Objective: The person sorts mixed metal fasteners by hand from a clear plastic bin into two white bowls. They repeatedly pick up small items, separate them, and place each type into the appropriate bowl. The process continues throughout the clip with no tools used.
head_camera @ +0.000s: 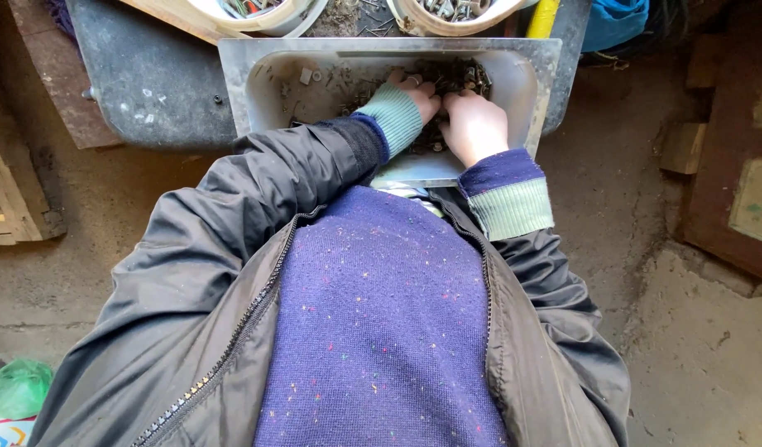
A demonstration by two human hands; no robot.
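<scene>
A grey plastic tray [257, 91] sits in front of me, holding a dark pile of small metal parts [460, 76], screws and nuts among them. My left hand [418, 93] reaches into the pile, mostly covered by a green knit cuff. My right hand [474, 124] lies palm down on the same pile, fingers curled into the parts. Whether either hand holds a piece is hidden. My dark jacket and purple sweater fill the lower view.
Two round pale buckets [265, 16] [451, 18] with more hardware stand behind the tray on a dark metal sheet [149, 83]. Wooden boards [17, 190] lie left, wood pieces [728, 165] right. A green bag [17, 387] lies at the lower left on the dirt floor.
</scene>
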